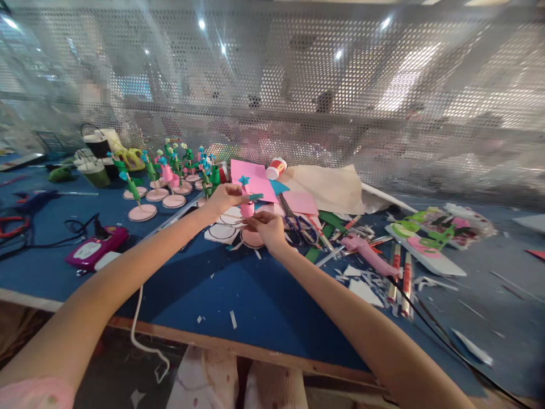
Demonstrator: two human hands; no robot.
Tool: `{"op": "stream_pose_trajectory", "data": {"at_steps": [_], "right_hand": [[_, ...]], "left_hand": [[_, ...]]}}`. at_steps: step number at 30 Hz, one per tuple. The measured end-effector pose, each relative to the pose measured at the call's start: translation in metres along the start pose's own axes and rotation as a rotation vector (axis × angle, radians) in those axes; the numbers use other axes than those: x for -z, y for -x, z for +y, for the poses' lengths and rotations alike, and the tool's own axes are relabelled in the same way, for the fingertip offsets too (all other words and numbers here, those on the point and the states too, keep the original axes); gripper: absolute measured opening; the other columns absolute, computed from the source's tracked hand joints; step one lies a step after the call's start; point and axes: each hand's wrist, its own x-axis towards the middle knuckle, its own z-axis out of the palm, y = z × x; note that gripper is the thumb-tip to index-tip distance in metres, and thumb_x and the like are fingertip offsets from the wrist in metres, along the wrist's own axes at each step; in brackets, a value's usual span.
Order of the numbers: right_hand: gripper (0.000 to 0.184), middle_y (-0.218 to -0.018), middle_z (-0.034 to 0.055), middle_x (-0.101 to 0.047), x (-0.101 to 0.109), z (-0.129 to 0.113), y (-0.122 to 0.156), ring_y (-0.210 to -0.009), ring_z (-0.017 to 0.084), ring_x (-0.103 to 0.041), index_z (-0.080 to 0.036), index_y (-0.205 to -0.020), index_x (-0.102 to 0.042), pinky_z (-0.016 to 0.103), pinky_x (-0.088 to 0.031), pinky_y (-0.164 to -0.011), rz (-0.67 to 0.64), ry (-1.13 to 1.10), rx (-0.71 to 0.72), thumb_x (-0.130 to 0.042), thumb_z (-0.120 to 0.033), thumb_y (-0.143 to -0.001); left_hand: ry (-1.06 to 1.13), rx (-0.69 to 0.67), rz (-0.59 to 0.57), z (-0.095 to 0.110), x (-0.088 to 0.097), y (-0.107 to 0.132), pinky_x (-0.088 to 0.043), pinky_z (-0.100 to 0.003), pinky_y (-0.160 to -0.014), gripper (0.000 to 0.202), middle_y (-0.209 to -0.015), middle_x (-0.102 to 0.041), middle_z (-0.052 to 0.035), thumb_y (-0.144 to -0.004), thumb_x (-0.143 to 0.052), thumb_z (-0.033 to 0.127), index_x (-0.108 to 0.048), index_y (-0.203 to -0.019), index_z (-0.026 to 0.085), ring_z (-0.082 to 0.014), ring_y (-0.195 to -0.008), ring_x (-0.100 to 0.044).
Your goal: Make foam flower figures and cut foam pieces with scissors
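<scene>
Both my hands meet over the blue table (255,295) around a small paper flower craft (247,200): a pink paper pot with a green stem and a blue star on top. My left hand (224,198) pinches the stem near the top. My right hand (267,226) grips the pink pot from below and to the right. Under them lie pink card discs (252,238) and white circles with black outlines (221,232).
Several finished flower crafts on pink discs (166,176) stand at the back left. Pink paper (255,179), scissors (298,224), a pink glue gun (370,255), glue sticks (400,272) and paper scraps lie right. A pink device with cables (96,247) sits left. A perforated screen (298,85) runs behind.
</scene>
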Motion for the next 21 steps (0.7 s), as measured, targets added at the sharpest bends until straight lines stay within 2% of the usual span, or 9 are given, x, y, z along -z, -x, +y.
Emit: {"op": "stream_pose_trajectory", "data": {"at_steps": [3,7,11,14,18,21], "right_hand": [[0.041,-0.067,0.0061,-0.072,0.001,-0.002,0.000,-0.065,0.023,-0.072,-0.019,-0.061,-0.058,0.036,-0.061,-0.067,0.014,-0.004,-0.020,-0.081,-0.051,-0.051],[0.036,-0.062,0.0039,-0.070,-0.001,-0.005,0.003,-0.063,0.023,-0.071,-0.020,-0.061,-0.058,0.035,-0.059,-0.064,0.043,0.064,0.063,-0.079,-0.048,-0.054],[0.034,-0.060,0.0029,-0.068,-0.002,-0.006,0.005,-0.063,0.023,-0.070,-0.020,-0.060,-0.058,0.034,-0.057,-0.062,0.025,0.098,0.090,-0.077,-0.048,-0.057],[0.034,-0.060,0.0026,-0.067,-0.003,-0.007,0.006,-0.064,0.023,-0.070,-0.020,-0.060,-0.057,0.034,-0.057,-0.063,0.019,0.089,0.093,-0.076,-0.048,-0.058],[0.030,-0.059,0.0023,-0.066,-0.002,-0.008,0.007,-0.062,0.023,-0.069,-0.020,-0.060,-0.057,0.034,-0.055,-0.062,0.035,0.120,0.115,-0.075,-0.044,-0.058],[0.027,-0.059,0.0021,-0.066,-0.003,-0.009,0.007,-0.061,0.022,-0.068,-0.020,-0.060,-0.057,0.033,-0.053,-0.062,0.027,0.110,0.115,-0.073,-0.040,-0.059]], "left_hand": [[-0.069,-0.011,0.069,-0.003,0.004,-0.003,-0.043,-0.030,-0.069,0.029,-0.058,-0.056,0.0035,-0.054,-0.084,0.031,-0.060,-0.055,0.015,-0.0108,-0.061,-0.055],[0.001,0.021,0.057,-0.007,0.005,-0.005,-0.046,-0.030,-0.070,0.031,-0.061,-0.056,0.0042,-0.055,-0.084,0.027,-0.056,-0.058,0.014,-0.0090,-0.061,-0.055],[0.127,0.076,0.011,-0.005,0.004,-0.004,-0.050,-0.030,-0.071,0.036,-0.068,-0.063,0.0024,-0.055,-0.085,0.024,-0.060,-0.079,0.015,-0.0116,-0.066,-0.063],[0.136,0.076,-0.051,-0.004,0.006,-0.003,-0.050,-0.030,-0.071,0.045,-0.069,-0.066,0.0014,-0.055,-0.085,0.025,-0.065,-0.094,0.015,-0.0131,-0.069,-0.064],[0.091,0.063,-0.018,-0.009,0.008,-0.006,-0.047,-0.029,-0.070,0.029,-0.064,-0.064,0.0024,-0.055,-0.085,0.025,-0.070,-0.076,0.013,-0.0109,-0.065,-0.061],[0.071,0.064,0.046,-0.011,0.009,-0.008,-0.047,-0.028,-0.070,0.025,-0.059,-0.061,0.0045,-0.052,-0.086,0.022,-0.069,-0.067,0.013,-0.0094,-0.062,-0.059]]}}
